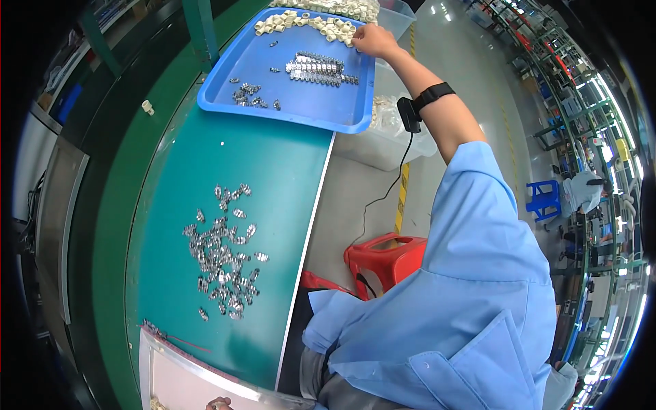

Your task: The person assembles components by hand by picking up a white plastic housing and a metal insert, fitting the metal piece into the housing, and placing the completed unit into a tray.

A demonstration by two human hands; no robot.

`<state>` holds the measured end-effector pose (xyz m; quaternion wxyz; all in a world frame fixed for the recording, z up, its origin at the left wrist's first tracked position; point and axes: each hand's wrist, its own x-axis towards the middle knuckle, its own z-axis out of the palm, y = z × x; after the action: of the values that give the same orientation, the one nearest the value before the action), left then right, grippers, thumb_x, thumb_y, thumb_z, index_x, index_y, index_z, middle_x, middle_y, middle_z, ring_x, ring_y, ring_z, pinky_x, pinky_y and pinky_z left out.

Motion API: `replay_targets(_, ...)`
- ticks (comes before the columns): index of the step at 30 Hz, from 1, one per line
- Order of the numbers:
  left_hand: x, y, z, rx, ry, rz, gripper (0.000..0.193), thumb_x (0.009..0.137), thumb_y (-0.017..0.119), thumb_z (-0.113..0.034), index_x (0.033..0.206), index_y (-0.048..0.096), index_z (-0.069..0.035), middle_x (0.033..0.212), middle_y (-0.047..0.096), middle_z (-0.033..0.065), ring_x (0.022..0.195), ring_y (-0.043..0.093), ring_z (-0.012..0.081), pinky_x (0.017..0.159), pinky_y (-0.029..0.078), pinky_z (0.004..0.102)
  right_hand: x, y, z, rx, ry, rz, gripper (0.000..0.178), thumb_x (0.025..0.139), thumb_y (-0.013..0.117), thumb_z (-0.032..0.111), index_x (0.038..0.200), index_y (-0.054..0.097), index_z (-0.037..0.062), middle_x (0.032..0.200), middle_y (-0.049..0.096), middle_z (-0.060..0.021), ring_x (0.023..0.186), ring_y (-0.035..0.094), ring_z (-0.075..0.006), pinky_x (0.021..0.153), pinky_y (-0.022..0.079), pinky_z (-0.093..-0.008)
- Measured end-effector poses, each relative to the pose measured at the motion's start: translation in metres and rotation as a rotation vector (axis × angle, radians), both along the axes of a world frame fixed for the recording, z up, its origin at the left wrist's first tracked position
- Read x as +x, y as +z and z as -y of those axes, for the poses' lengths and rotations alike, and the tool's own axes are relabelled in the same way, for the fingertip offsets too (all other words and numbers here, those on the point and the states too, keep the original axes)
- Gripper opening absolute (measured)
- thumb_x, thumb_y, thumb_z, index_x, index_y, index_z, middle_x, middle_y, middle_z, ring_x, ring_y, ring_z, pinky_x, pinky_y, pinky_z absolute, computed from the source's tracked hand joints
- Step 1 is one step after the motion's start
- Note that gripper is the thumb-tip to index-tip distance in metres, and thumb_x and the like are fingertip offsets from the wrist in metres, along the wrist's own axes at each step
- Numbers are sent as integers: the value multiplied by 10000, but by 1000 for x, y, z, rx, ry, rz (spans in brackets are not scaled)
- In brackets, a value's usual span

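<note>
My right hand point(374, 41) reaches across the far right edge of a blue tray point(239, 113). Its fingertips are pinched together at a heap of short cream tube fittings point(333, 29), apparently around one of them. Rows of small shiny metal parts point(314, 68) lie lined up in the middle of this tray, with a loose cluster of metal parts point(247, 94) at its near left. Only a bit of my left hand point(219, 404) shows at the bottom edge, above a pale framed board point(181, 372). Its fingers look curled, and what they hold is cut off.
A big pile of metal parts point(222, 263) is spread over the green tabletop point(167, 178). One cream fitting point(147, 107) stands on the green ledge at left. Clear plastic bins point(383, 154) and a red stool point(386, 260) are right of the table. A cable point(365, 212) hangs from my wristband.
</note>
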<state>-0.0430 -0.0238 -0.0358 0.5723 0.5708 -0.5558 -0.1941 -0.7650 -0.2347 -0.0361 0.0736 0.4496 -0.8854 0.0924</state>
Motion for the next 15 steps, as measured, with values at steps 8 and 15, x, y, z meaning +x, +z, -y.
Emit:
replay_targets(8, -30, 5, 8, 158, -26, 187, 247, 935, 733, -175, 998, 673, 56, 820, 693, 176, 737, 645, 229, 684, 529, 336, -28, -20, 30, 62, -25, -206, 247, 804, 662, 328, 943, 745, 141, 948, 749, -108, 951, 705, -290, 918, 483, -442)
replay_targets(15, -27, 1, -1, 193, -99, 224, 226, 965, 698, -150, 1054, 657, 53, 883, 706, 168, 800, 670, 229, 752, 543, 322, -21, -16, 21, -18, 99, -158, 273, 804, 690, 307, 1002, 731, 124, 947, 739, -92, 950, 694, -235, 843, 496, -375)
